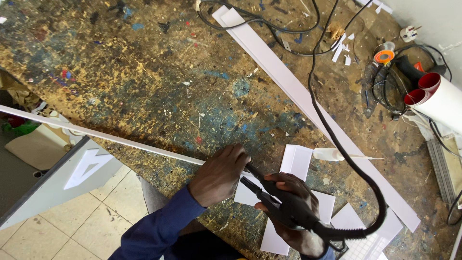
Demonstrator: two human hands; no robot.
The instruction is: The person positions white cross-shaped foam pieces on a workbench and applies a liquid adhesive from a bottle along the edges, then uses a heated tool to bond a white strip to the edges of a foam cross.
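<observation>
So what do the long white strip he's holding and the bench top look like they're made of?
The long white strip looks like plastic sheet, perhaps acrylic or PVC: smooth, matte, thin, with clean straight edges. The left hand grips it. The bench top looks like wood or board, worn and rough, crusted with paint flecks and glue stains; the base material is hard to confirm.

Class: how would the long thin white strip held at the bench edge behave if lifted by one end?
The white strip is long and very thin, so it would probably sag. It looks light. The left hand steadies it beside the right hand's black tool.
</observation>
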